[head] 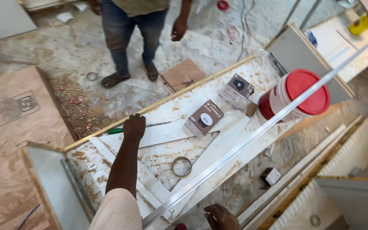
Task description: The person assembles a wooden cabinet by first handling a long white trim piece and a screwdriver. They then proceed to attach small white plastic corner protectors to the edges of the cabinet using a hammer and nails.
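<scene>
The left hand (134, 127) reaches far across the white table (167, 108), fingers curled down over a green-handled screwdriver (138, 127) whose shaft points right. Just right of it sit two small boxes (204, 119), then a red-lidded bucket (297, 96). The right hand (221, 217), near the body, rests loosely closed beside a long aluminium strip (252, 136) running diagonally away to the right.
</scene>
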